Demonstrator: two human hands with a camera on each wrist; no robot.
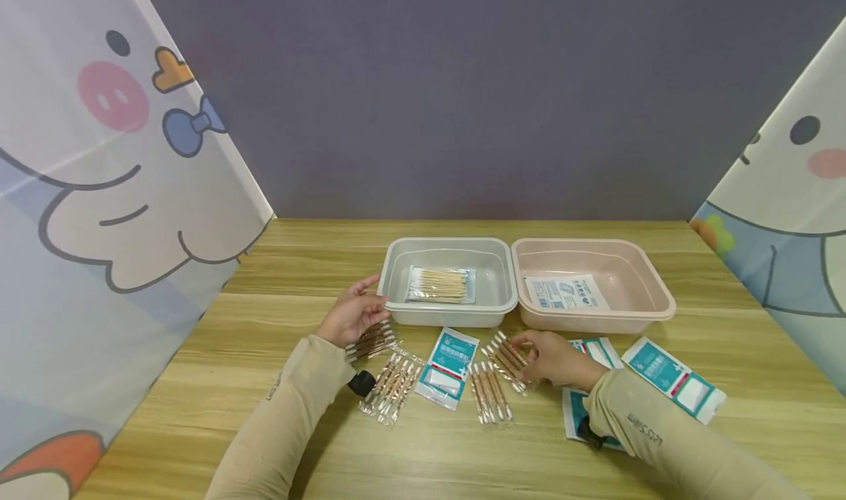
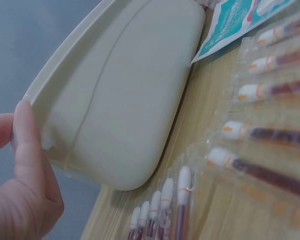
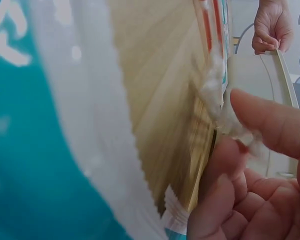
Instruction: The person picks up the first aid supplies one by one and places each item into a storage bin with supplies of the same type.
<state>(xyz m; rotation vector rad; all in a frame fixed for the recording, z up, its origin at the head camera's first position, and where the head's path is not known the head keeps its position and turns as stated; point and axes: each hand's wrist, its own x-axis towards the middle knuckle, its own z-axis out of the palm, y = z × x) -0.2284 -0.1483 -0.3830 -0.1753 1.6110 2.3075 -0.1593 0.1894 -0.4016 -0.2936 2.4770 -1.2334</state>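
Pinching with thumb and fingers, my right hand (image 1: 554, 359) holds a clear plastic pack of brown-stemmed, white-tipped swabs (image 1: 504, 360) just in front of the bins; I cannot tell whether it touches the wood-grain table (image 1: 317, 258). With my left hand (image 1: 353, 314) I grip the left side of a pale grey rectangular plastic bin (image 1: 456, 316), where a clear packet of wooden cotton sticks (image 1: 441, 285) lies. Beside it stands a pale pink plastic bin (image 1: 595, 323) containing a white printed packet (image 1: 566, 292).
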